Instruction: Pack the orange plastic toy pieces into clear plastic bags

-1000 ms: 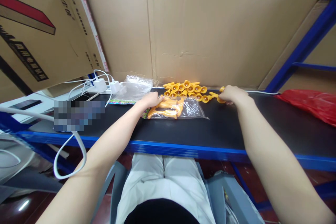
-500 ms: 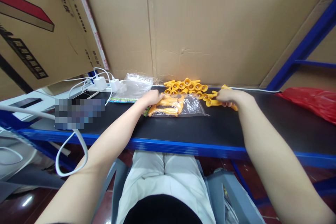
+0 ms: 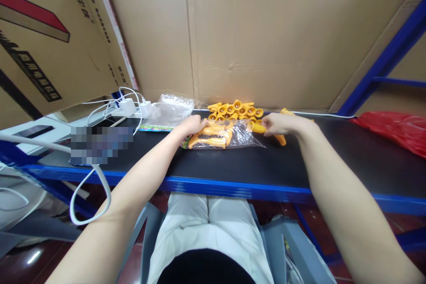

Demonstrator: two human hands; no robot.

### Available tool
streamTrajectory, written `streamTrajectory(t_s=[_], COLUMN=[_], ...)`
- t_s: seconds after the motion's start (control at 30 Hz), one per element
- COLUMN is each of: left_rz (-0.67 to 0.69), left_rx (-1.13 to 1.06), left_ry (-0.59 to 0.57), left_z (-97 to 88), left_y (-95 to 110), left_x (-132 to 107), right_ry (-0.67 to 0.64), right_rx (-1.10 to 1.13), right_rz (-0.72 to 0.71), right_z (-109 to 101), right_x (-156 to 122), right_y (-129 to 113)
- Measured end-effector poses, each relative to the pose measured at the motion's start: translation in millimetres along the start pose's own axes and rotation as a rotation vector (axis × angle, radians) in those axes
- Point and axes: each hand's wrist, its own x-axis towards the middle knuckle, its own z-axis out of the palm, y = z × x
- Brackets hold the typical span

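A clear plastic bag lies on the black shelf top with orange toy pieces inside it. My left hand rests on the bag's left end, fingers curled over it. My right hand is closed on an orange trumpet-shaped piece, held at the bag's right end; its tail sticks out below my fist. Behind them lies a pile of several more orange trumpet pieces.
Empty clear bags lie at the back left beside white chargers and cables. A red plastic bag is at the far right. Cardboard sheets wall the back. Blue shelf rail runs along the front edge.
My right hand has left the pile with an orange piece and carried it leftward to the bag's right end. My left hand has stayed on the bag.
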Motion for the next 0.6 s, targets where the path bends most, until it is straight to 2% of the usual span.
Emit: streamTrajectory(t_s=[0.13,0.23,0.47,0.6], left_rz=[0.008,0.011,-0.008,0.0], left_rx=[-0.001,-0.004,-0.002,0.001], left_ry=[0.006,0.001,-0.015,-0.011], left_z=[0.2,0.7,0.1,0.9], left_y=[0,-1,-1,-2], left_x=[-1,0,-1,0], right_ry=[-0.048,-0.094,-0.051,-0.061], right_rx=[0.15,0.155,0.25,0.298], right_rz=[-0.125,-0.154,-0.286,-0.319], right_z=[-2,1,-1,-6], right_x=[-4,-4,-12,-16], right_y=[-2,-7,-26,-29])
